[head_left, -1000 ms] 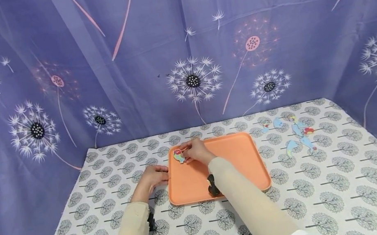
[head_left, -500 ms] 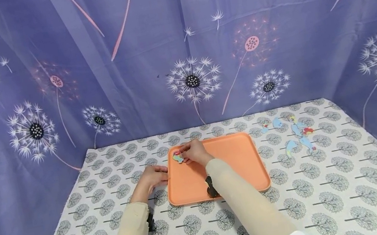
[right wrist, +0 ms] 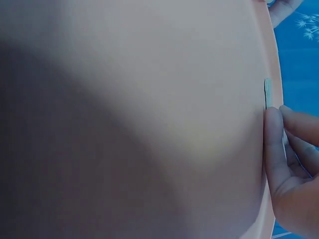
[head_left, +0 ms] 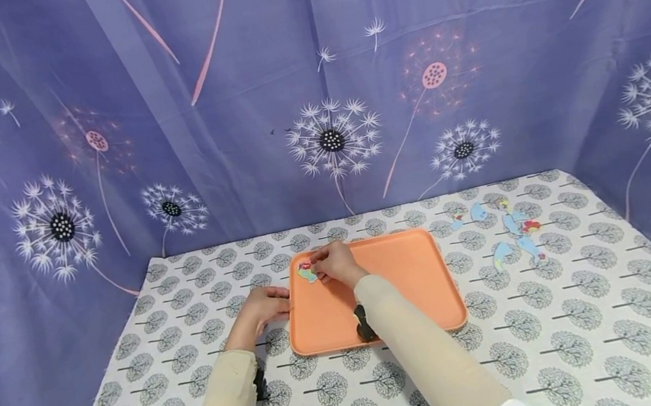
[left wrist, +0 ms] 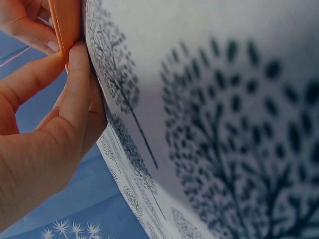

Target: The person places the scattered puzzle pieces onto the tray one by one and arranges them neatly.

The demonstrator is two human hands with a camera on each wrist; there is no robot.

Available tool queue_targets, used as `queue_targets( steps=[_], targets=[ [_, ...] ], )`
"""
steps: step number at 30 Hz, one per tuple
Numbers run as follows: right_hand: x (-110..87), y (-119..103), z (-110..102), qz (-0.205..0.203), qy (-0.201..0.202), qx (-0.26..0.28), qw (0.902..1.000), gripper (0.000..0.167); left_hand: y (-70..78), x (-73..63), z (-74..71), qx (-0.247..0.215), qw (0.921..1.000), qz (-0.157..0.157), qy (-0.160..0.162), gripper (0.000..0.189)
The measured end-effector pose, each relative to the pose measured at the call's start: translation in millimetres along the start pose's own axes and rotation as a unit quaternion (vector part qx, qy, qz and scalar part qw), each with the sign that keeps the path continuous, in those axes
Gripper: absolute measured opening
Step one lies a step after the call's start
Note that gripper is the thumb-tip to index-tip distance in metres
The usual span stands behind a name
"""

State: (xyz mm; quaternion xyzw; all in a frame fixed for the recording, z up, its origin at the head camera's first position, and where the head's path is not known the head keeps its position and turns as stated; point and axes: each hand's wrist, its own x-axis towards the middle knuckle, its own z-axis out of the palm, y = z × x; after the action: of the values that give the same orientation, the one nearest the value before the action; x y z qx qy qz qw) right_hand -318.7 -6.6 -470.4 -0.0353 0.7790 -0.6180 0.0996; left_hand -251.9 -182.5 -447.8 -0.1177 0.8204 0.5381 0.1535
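Left of centre, the right hand (head_left: 339,265) pinches a colourful piece (head_left: 306,274) in the upper-left corner of the orange tray (head_left: 329,321), and that piece could skew, I'd say, if the left hand (head_left: 263,305), pinching the tray, tugged.

The rectangular, round-cornered tray (head_left: 406,283) is plain orange. The small flat multicoloured piece (head_left: 306,273) shows red, green and pale blue; the flat light-blue pieces (head_left: 502,252) carry touches of yellow and red. The white fabric cloth (head_left: 585,361) on the desk repeats grey-black trees. The violet-blue fabric curtain (head_left: 239,153) bears white and pink dandelions. The long fabric sleeves (head_left: 434,350) are cream.
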Motion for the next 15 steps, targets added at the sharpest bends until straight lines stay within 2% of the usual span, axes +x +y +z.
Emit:
queue_targets(
  steps=[11, 15],
  targets=[
    [-4.0, -7.1, -16.7, 0.004, -0.022, 0.042, 0.9989, 0.015, 2.2, -2.7, -0.6, 0.000, 1.0000, 0.004, -0.002, 0.031],
    [-5.2, -11.1, -26.1, 0.000, -0.016, 0.043, 0.9989, 0.015, 2.5, -2.1, -0.7, 0.001, 1.0000, 0.000, -0.002, 0.031]
  ],
)
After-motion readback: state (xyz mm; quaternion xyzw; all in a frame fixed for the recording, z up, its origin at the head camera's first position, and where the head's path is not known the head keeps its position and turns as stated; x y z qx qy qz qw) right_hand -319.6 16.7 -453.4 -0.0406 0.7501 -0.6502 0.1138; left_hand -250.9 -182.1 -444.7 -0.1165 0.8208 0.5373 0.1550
